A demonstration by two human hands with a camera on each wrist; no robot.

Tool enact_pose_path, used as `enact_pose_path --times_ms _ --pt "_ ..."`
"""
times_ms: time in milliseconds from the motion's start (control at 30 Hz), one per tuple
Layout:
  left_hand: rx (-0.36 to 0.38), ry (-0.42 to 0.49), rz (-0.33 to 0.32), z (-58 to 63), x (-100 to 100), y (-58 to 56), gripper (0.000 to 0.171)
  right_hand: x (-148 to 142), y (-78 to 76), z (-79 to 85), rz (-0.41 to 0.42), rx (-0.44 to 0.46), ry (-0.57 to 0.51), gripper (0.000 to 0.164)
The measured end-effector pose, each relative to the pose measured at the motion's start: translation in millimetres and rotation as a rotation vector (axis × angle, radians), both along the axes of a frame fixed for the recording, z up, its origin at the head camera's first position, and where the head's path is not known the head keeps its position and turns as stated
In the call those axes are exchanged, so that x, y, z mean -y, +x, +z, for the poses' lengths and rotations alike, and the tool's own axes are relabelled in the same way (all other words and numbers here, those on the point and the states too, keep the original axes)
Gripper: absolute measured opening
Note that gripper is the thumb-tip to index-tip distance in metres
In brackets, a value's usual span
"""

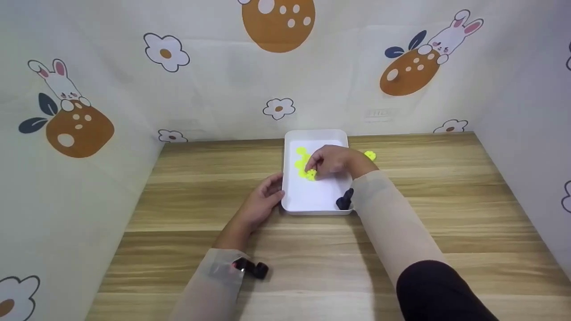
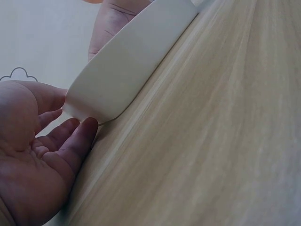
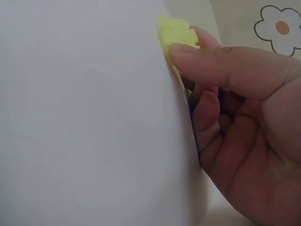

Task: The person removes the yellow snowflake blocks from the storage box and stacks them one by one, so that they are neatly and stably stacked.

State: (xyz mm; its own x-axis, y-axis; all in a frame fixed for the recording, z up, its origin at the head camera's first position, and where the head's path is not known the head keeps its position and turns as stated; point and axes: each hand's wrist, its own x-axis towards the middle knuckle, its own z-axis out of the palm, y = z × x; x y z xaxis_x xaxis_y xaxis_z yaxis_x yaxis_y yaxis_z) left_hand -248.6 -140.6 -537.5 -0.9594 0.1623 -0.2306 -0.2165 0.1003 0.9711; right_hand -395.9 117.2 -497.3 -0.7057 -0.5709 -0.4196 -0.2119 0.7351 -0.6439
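A yellow disc (image 1: 311, 175) is facing the head camera over the tray (image 1: 317, 200), the right hand (image 1: 332, 160) pinching it between thumb and finger. Just beside it, a yellow cluster (image 1: 301, 164) is running roughly along the tray's long sides. The left hand (image 1: 262, 201) is touching the tray's left edge, fingers loosely extended. Another disc (image 1: 370, 155) is lying on the table (image 1: 446, 187), near the tray's far right corner.

The person's left hand (image 1: 262, 200) has its thumb apart from its gently bent fingers, the left forearm (image 1: 207, 285) slanting forward. The right hand (image 1: 333, 160) reaches farther forward, thumb and forefinger pinching, right forearm (image 1: 395, 227) angled inward.
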Motion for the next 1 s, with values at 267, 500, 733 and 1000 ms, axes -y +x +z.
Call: enact_pose_path --times_ms 267,500,733,1000 --pt "-0.006 -0.012 -0.007 1.9 0 -0.1 0.057 -2 -2.1 -0.1 -0.092 0.070 -0.135 0.021" --pt "-0.038 0.008 -0.015 2.3 -3 1.4 0.058 -3 -2.0 -0.1 -0.178 0.049 -0.268 0.024" --pt "-0.046 0.027 -0.010 -0.4 -3 1.7 0.059 -1 0.6 16.0 -0.367 0.126 -0.516 0.032" --pt "-0.052 0.021 -0.003 -1.6 -1 1.7 0.059 -12 12.2 44.5 -0.488 0.033 -0.752 0.027"
